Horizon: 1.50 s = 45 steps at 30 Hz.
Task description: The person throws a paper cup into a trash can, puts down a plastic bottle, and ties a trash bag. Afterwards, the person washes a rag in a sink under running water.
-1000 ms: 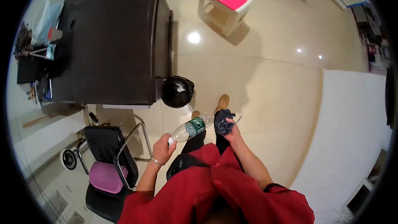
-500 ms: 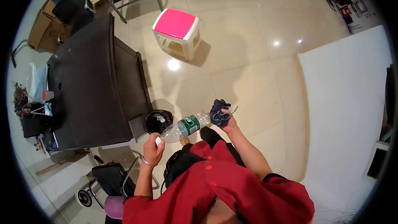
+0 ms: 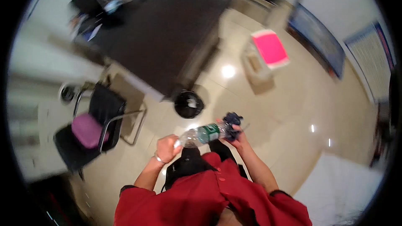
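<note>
A clear plastic bottle with a green label lies crosswise in front of my body. My left hand is closed around its neck end, near the white cap. My right hand is closed on a crumpled dark blue cloth pouch with a thin grey cord. The pouch sits at the bottle's base end; whether it covers the base or just presses against it, I cannot tell. Motion blurs the view somewhat.
A black-lined trash bin stands just beyond the bottle, beside a dark desk. A black chair with a purple cushion is at left. A pink-topped stool stands ahead right. A white surface is at lower right.
My view has swung to the left, so desk, bin and stool appear further right and the chair is fully in view. Both hands still hold the bottle and pouch.
</note>
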Tool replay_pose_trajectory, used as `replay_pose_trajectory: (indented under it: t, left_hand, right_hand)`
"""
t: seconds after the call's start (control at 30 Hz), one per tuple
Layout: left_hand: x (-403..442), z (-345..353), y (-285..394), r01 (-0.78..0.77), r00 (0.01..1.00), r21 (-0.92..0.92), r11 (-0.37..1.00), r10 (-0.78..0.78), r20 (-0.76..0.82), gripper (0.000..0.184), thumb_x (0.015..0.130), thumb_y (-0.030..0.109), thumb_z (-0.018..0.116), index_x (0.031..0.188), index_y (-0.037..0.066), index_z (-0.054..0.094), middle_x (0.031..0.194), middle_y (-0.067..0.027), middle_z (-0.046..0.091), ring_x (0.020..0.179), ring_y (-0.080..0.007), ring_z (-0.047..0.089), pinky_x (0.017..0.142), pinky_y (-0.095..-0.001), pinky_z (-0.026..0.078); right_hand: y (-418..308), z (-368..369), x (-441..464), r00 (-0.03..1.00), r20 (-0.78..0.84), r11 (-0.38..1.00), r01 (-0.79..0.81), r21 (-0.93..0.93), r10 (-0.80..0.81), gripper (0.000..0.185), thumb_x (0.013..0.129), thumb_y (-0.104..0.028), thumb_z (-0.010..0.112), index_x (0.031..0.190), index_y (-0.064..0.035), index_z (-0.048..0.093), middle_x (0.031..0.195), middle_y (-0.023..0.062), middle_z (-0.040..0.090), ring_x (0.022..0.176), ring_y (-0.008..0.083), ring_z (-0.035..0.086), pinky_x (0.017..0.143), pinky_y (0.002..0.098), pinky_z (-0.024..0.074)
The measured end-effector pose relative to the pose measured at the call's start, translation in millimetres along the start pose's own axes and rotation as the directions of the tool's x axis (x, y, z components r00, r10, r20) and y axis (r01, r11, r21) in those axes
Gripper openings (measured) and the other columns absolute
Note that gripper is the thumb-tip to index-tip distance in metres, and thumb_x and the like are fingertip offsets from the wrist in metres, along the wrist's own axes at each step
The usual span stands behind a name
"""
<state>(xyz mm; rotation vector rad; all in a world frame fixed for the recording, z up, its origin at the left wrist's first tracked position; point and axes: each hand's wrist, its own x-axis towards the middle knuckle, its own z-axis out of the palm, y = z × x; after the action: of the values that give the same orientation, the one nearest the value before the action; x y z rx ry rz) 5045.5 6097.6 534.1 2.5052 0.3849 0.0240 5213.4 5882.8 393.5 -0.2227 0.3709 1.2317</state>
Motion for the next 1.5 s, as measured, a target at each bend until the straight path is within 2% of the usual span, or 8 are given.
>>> replay_pose_trajectory:
  t: [0.13,0.37,0.73,0.93,1.13,1.27,1.37,1.5]
  left_hand:
    - [-45.1,-12.3,-7.0,-0.047,0.899,0.034,0.998,0.057,-0.434,0.015,0.069,0.019,0.054,0.071,0.006,0.046,0.060,-0.0108,0.048,0.053,-0.0273,0.050,0.047,-0.0356,0.040]
    - [-122.7,-26.5,-27.7,0.660,0.595,-0.238,0.713,-0.689,-0.414,0.026,0.083,0.031,0.041,0.082,0.005,0.038,0.059,-0.0153,0.052,0.054,-0.0349,0.051,0.047,-0.0445,0.037]
    - [-424.0,-216.3,-104.8,0.285,0.608,-0.683,0.672,-0.678,-0.414,0.035,0.075,0.011,0.056,0.108,0.009,0.046,0.092,-0.0087,0.045,0.083,-0.0192,0.046,0.066,-0.0307,0.043]
    - [-548.2,-221.0,-122.8,0.302,0.168,-0.875,0.377,-0.925,-0.341,0.033,0.075,0.007,0.051,0.107,0.006,0.047,0.084,-0.0088,0.046,0.073,-0.0172,0.053,0.071,-0.0281,0.041]
    - [-649.9,-239.7,-203.6,0.191,-0.247,-0.964,0.183,-0.942,-0.228,0.029,0.080,0.022,0.052,0.094,-0.003,0.047,0.061,-0.0089,0.052,0.047,-0.0129,0.053,0.041,-0.0238,0.041]
    - [-697.9,-238.6,-214.7,0.327,-0.556,-0.944,-0.043,-0.817,-0.155,0.030,0.078,0.025,0.055,0.088,-0.003,0.052,0.067,-0.0098,0.053,0.046,-0.0135,0.052,0.044,-0.0257,0.044]
    - [-746.6,-276.9,-233.6,0.254,-0.731,-0.960,0.117,-0.627,-0.270,0.025,0.079,0.021,0.054,0.089,-0.001,0.054,0.082,-0.0103,0.053,0.053,-0.0129,0.053,0.044,-0.0241,0.044]
    - [-807.5,-295.8,-253.4,0.279,-0.607,-0.928,0.248,-0.703,-0.370,0.023,0.079,0.006,0.051,0.102,0.003,0.050,0.095,-0.0058,0.046,0.074,-0.0108,0.050,0.050,-0.0196,0.047]
  right_hand:
    - [41.3,27.6,24.4,0.988,-0.059,0.973,-0.148,-0.177,0.139,0.061,0.064,-0.019,0.058,0.118,0.0005,0.037,0.110,0.0126,0.048,0.097,0.0271,0.049,0.085,0.0407,0.0394]
    - [119.3,32.8,51.8,0.975,-0.094,0.926,-0.219,-0.308,0.200,0.052,0.064,-0.017,0.058,0.111,-0.0011,0.044,0.100,0.0104,0.052,0.089,0.0252,0.051,0.077,0.0382,0.0424]
    - [428.4,183.9,94.8,0.778,-0.321,0.608,-0.625,-0.490,0.541,0.042,0.058,-0.011,0.063,0.098,-0.0081,0.048,0.094,0.0068,0.052,0.090,0.0250,0.049,0.080,0.0415,0.0412]
    - [577.5,130.1,158.7,0.533,-0.481,0.346,-0.836,-0.427,0.696,0.032,0.065,-0.018,0.057,0.095,-0.0082,0.049,0.090,0.0090,0.054,0.086,0.0260,0.051,0.075,0.0419,0.0446]
    - [773.4,144.9,190.0,0.361,-0.592,0.014,-0.861,-0.508,0.721,0.038,0.065,-0.016,0.058,0.100,-0.0054,0.049,0.096,0.0097,0.054,0.090,0.0280,0.051,0.082,0.0453,0.0410]
    - [863.8,114.9,202.0,-0.028,-0.389,-0.111,-0.975,-0.192,0.921,0.037,0.066,-0.015,0.058,0.100,-0.0045,0.049,0.094,0.0092,0.054,0.090,0.0264,0.052,0.083,0.0442,0.0404]
    - [966.9,179.4,172.4,-0.017,-0.493,-0.265,-0.858,-0.439,0.870,0.037,0.065,-0.013,0.058,0.101,-0.0074,0.049,0.098,0.0089,0.053,0.094,0.0257,0.050,0.084,0.0453,0.0395]
    - [1065.3,147.4,190.4,-0.153,-0.495,-0.378,-0.837,-0.395,0.856,0.039,0.069,-0.014,0.054,0.106,-0.0065,0.046,0.105,0.0098,0.051,0.095,0.0283,0.050,0.083,0.0472,0.0397]
